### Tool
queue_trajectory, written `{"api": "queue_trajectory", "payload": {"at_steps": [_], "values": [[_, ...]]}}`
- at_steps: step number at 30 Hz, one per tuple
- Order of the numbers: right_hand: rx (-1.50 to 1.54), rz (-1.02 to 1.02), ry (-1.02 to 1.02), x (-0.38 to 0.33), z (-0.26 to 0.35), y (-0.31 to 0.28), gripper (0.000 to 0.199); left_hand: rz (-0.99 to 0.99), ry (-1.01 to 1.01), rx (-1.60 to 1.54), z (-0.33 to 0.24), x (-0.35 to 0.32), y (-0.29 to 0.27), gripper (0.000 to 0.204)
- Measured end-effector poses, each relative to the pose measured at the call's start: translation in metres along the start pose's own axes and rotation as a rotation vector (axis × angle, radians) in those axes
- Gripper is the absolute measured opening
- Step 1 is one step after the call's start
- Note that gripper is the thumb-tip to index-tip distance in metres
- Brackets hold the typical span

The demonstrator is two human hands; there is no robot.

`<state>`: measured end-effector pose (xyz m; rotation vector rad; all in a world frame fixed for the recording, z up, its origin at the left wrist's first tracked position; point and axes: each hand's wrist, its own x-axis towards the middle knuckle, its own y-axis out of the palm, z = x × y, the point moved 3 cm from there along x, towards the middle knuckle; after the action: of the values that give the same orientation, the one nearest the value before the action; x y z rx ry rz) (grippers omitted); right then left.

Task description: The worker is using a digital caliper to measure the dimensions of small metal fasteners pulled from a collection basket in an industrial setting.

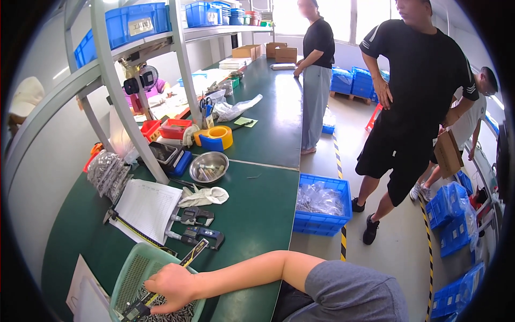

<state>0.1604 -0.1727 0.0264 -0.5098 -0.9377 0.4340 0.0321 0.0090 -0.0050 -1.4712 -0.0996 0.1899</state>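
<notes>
My right hand (pixel 174 287) is closed around a digital caliper (pixel 196 252), its fingers over the slide and its beam slanting up to the right. Both are over a light green plastic basket (pixel 129 271) at the table's near edge. Many small metal pins (pixel 185 312) lie in the basket, under and around my fingers. I cannot make out whether a pin sits between the caliper's jaws. Beyond the basket, two digital micrometers, a smaller one (pixel 197 216) and a larger one (pixel 209 236), rest on the table. My left hand is out of the picture.
A gridded paper sheet (pixel 150 206), a white glove (pixel 206 197), a metal bowl (pixel 209 167) and a tape dispenser (pixel 214 138) lie farther along the green table (pixel 257 198). A shelf post (pixel 129 118) rises at left. A blue crate (pixel 322 217) and several people stand right.
</notes>
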Motion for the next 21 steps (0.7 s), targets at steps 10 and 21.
{"api": "queue_trajectory", "payload": {"at_steps": [10, 21], "values": [[0.030, 0.041, 0.056, 0.001, 0.001, -0.001, 0.042, 0.049, -0.064, -0.212, -0.010, -0.005, -0.020, 0.025], [0.057, -0.102, -0.034, 0.002, 0.002, 0.001, 0.042, -0.314, -0.193, -0.874, -0.008, 0.003, -0.016, 0.043]]}}
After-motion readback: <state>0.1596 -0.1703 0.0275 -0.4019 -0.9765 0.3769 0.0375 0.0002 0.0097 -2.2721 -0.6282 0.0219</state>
